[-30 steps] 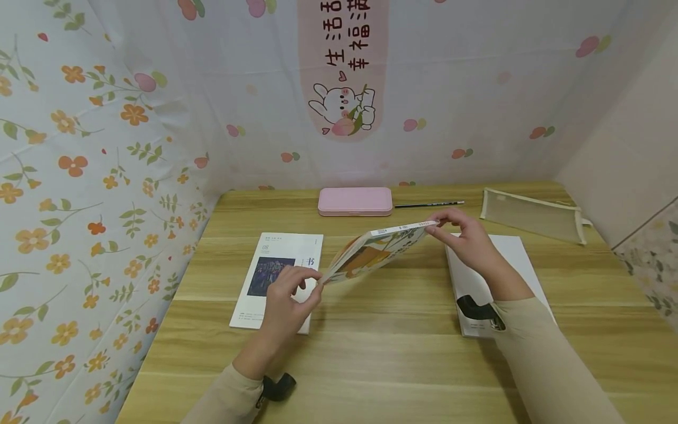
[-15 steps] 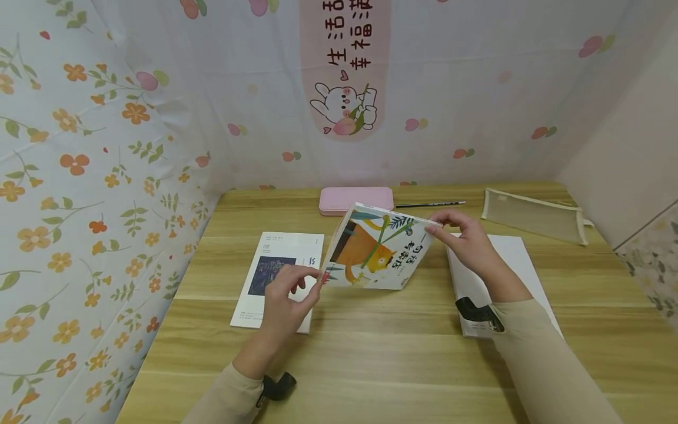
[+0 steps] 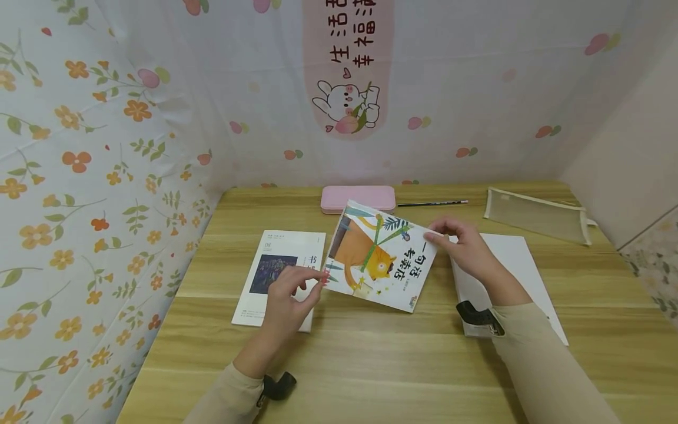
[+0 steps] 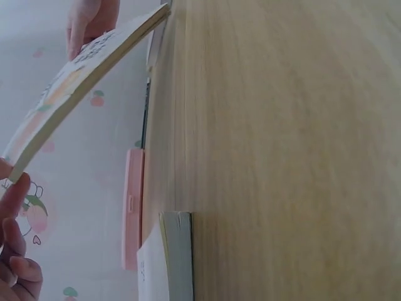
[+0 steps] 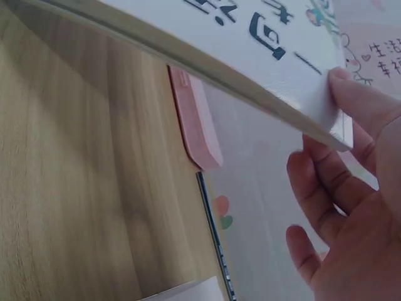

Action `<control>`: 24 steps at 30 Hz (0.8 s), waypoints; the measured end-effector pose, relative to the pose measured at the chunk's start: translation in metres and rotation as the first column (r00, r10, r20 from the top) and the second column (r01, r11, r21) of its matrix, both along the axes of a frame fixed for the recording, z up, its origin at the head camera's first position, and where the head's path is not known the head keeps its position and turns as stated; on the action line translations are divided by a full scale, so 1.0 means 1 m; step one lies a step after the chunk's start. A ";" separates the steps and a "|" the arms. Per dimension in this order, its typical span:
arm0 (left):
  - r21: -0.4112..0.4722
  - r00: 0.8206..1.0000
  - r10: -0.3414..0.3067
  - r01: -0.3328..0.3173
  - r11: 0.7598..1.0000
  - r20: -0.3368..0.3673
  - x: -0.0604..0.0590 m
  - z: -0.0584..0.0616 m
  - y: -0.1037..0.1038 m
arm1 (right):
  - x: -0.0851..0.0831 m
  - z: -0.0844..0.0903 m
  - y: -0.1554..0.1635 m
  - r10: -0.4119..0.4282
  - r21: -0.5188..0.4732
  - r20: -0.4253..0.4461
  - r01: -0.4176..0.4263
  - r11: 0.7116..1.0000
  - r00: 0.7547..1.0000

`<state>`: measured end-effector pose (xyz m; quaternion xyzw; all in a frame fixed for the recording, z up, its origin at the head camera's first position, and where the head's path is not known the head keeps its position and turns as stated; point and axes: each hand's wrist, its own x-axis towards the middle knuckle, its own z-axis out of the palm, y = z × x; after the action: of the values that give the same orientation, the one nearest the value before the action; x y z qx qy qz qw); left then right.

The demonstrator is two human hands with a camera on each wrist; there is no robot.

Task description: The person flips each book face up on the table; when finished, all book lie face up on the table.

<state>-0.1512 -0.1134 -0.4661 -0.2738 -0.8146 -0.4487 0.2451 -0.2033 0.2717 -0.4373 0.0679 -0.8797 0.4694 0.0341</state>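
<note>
A thin picture book (image 3: pixel 378 259), its white cover showing an orange cat and black lettering, is held tilted above the middle of the table. My left hand (image 3: pixel 288 297) pinches its lower left corner between thumb and index finger. At the upper right corner, my right hand (image 3: pixel 468 250) grips it, thumb on the cover and fingers beneath, as the right wrist view shows. Below the left hand lies a white book (image 3: pixel 254 306) with a dark picture, partly covered by that hand. Under the right forearm is a larger white book (image 3: pixel 508 259), partly hidden.
A pink pencil case (image 3: pixel 357 197) stands at the back of the wooden table (image 3: pixel 371 377), with a dark pencil (image 3: pixel 434 204) to its right. Farther right lies a beige mesh pouch (image 3: pixel 537 215). Patterned cloth hangs behind and at the left.
The picture book has turned from nearly edge-on until its cover faces up toward the head camera. Both hands stay at its corners, almost in place.
</note>
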 end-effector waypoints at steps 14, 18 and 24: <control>-0.124 0.952 0.050 -0.013 0.992 0.300 0.003 -0.004 0.000 | -0.002 -0.010 0.006 0.103 0.111 0.108 -0.115 0.987 0.989; -0.183 0.903 0.092 -0.015 0.983 0.420 0.005 -0.002 0.000 | -0.002 -0.012 0.007 0.153 0.103 0.092 -0.162 0.981 0.984; -0.272 0.868 0.140 -0.005 0.962 0.477 0.006 -0.003 0.003 | -0.002 -0.017 0.006 0.154 0.147 0.128 -0.172 0.974 0.980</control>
<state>-0.1455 -0.1103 -0.4689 -0.1495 -0.9118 -0.3824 0.0082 -0.2053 0.2780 -0.4542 0.1151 -0.9059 0.4028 -0.0612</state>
